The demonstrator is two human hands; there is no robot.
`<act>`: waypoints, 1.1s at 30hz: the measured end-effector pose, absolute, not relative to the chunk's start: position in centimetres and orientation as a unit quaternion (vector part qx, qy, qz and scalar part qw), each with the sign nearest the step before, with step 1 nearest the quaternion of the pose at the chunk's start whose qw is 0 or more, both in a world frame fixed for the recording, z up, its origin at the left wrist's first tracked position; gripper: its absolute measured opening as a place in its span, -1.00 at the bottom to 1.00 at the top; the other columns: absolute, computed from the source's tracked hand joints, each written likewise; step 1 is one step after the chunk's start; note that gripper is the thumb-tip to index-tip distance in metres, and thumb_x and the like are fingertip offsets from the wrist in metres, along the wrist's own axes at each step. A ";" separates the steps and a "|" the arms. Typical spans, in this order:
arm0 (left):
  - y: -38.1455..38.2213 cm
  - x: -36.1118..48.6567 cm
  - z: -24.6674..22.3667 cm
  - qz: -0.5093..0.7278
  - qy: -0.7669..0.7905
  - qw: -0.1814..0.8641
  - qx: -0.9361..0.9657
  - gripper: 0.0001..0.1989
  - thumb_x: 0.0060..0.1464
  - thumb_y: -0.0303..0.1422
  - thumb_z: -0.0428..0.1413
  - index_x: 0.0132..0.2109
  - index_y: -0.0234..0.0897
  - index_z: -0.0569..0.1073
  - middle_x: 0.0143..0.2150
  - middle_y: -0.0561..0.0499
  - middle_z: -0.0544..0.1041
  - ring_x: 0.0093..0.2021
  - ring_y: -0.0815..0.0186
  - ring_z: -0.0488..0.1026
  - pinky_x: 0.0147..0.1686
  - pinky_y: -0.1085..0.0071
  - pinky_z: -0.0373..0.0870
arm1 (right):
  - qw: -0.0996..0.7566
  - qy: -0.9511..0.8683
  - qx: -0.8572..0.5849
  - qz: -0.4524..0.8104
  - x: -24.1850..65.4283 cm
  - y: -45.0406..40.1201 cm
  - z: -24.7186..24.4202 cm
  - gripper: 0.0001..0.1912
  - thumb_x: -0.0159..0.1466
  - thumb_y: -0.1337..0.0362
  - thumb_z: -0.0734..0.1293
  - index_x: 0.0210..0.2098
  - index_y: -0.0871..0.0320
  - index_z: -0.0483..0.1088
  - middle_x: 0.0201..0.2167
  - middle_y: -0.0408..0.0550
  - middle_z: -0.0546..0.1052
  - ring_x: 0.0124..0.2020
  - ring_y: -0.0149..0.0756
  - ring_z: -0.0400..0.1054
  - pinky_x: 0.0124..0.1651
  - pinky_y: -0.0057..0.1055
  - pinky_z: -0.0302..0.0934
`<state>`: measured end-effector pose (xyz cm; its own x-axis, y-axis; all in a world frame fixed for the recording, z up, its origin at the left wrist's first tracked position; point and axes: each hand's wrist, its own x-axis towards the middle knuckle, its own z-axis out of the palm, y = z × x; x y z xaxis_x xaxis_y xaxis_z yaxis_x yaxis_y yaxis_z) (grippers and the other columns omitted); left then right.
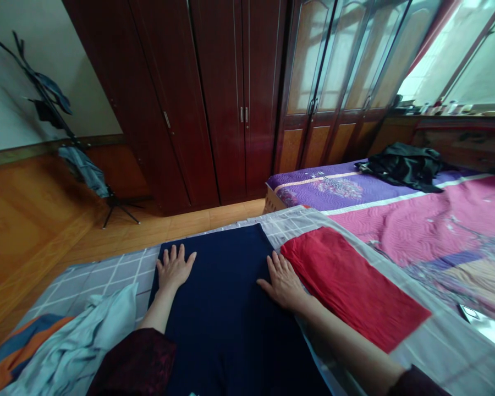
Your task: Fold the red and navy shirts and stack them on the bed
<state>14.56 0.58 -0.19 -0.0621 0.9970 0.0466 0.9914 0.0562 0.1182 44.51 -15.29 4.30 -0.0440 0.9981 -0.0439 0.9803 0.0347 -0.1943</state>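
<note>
A dark navy piece of cloth (226, 297) lies spread flat in front of me, running from the far edge of the bed down to the bottom of the view. On its far left part rests my left hand (175, 268), palm down with the fingers spread. My right hand (284, 280) presses flat at its right edge, fingers stretched out, close beside a folded red cloth (350, 283). Neither hand grips anything. Left of my left forearm lies a rumpled pale green garment (94, 330), with an orange and blue striped cloth (28, 344) by it.
A grey checked sheet (107, 278) lies underneath. On the right, a purple and pink bedspread (416, 225) bears a black garment (404, 165); a phone (482, 324) lies nearer. Dark red wardrobes (214, 99) stand behind, with a coat stand (74, 135) at the left.
</note>
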 end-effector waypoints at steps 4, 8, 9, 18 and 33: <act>0.5 14.6 -0.2 0.063 0.725 0.024 0.685 -0.23 0.18 0.10 -0.34 0.35 -0.31 0.03 0.38 -0.23 -0.02 0.36 -0.14 -0.17 0.21 -0.17 -0.19 | 0.050 -0.803 -0.576 0.145 46.2 -19.3 5.2 -0.25 0.26 -0.08 0.20 0.32 0.14 0.01 0.35 0.09 -0.05 0.35 0.02 -0.22 0.31 0.01 -0.18; 0.1 14.6 0.7 0.065 0.725 0.044 0.684 -0.25 0.20 0.06 -0.30 0.35 -0.35 0.03 0.38 -0.26 -0.03 0.36 -0.16 -0.19 0.22 -0.16 -0.22 | 0.047 -0.747 -0.652 0.123 48.0 -22.8 6.3 -0.39 0.31 0.06 0.20 0.23 0.32 0.19 0.29 0.26 0.11 0.30 0.07 -0.03 0.27 0.04 -0.07; 0.0 14.7 1.1 0.067 0.723 0.050 0.685 -0.27 0.21 0.04 -0.29 0.35 -0.37 0.03 0.38 -0.28 -0.02 0.36 -0.17 -0.19 0.21 -0.17 -0.22 | 0.049 -0.747 -0.651 0.125 48.4 -23.4 6.6 -0.43 0.32 0.07 0.17 0.20 0.31 0.24 0.27 0.25 0.15 0.28 0.06 0.01 0.27 0.03 -0.05; -8.3 21.7 6.1 0.070 0.566 0.155 0.807 -0.47 0.23 -0.12 -0.13 0.24 -0.29 0.26 0.26 -0.10 0.28 0.25 0.20 0.19 0.20 0.34 0.09 | 0.127 -0.807 -0.569 0.089 50.0 -24.4 7.1 -0.59 0.24 0.36 0.22 0.06 0.35 0.34 0.03 0.25 0.41 0.09 -0.02 0.26 0.13 -0.04 0.16; -22.7 28.6 7.0 0.036 0.410 0.258 0.874 -0.46 0.13 -0.37 0.08 0.25 -0.24 0.21 0.02 -0.10 0.46 0.00 0.15 0.37 0.02 0.20 0.22 | 0.168 -0.786 -0.587 0.097 50.7 -22.8 6.5 -0.80 0.29 0.41 0.18 -0.43 0.18 0.37 -0.20 0.08 0.41 -0.09 -0.19 0.27 -0.04 -0.28 0.23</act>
<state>28.65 -22.69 6.97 0.6619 0.7346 -0.1494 0.6979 -0.5310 0.4806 50.68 -22.83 6.51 -0.2556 0.9551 0.1499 0.8901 0.2930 -0.3491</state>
